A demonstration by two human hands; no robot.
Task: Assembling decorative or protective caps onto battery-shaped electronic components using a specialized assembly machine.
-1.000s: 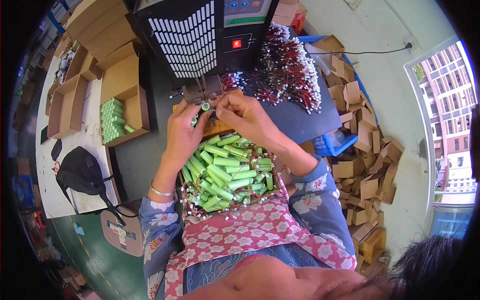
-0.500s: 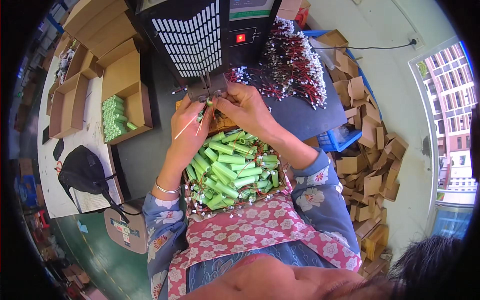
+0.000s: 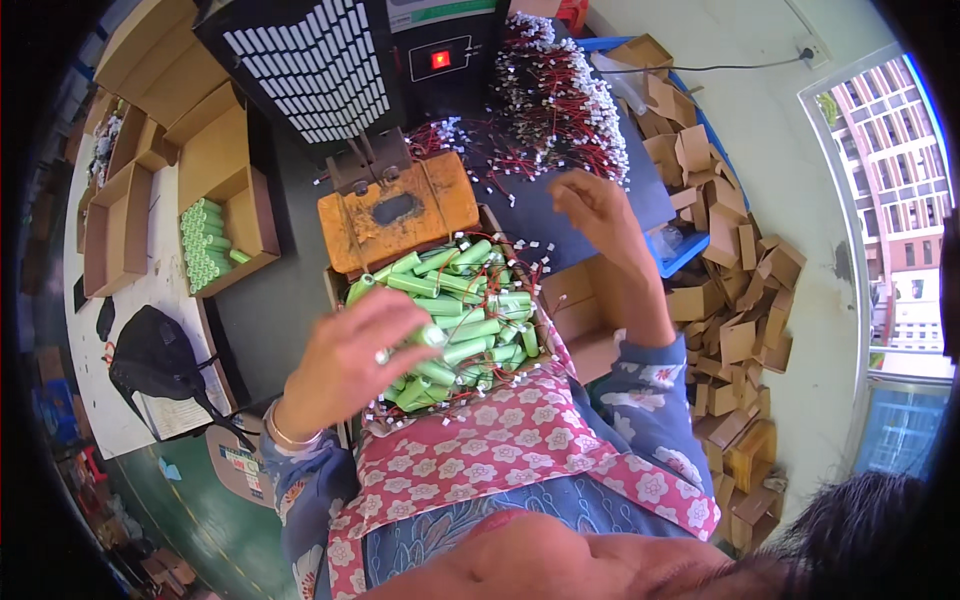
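Observation:
My left hand (image 3: 350, 355), smeared by motion, is over a box of green cylindrical battery cells (image 3: 470, 328). A green battery cell (image 3: 430, 337) shows between its thumb and fingers. Thin red wires with small white connectors lie among the cells in the box. Farther right, my right hand (image 3: 597, 212) hovers by a heap of red and black wires with white connectors (image 3: 565, 100). Its fingers are loosely bent, and nothing shows in them. Ahead stands a black machine (image 3: 390, 75) with two metal prongs (image 3: 368, 150) above a worn orange block (image 3: 400, 212).
To the left, a cardboard box (image 3: 262, 230) holds upright green cells on a white table, with a black backpack (image 3: 165, 360) nearer. On the right, a blue crate (image 3: 680, 255) and a pile of cardboard pieces (image 3: 740, 340) stand by the wall. An open carton (image 3: 580, 310) sits below my right forearm.
Both hands have left the machine's prongs. My left hand has come back over the box of cells with a cell; my right hand has moved right toward the wire heap. The view has shifted.

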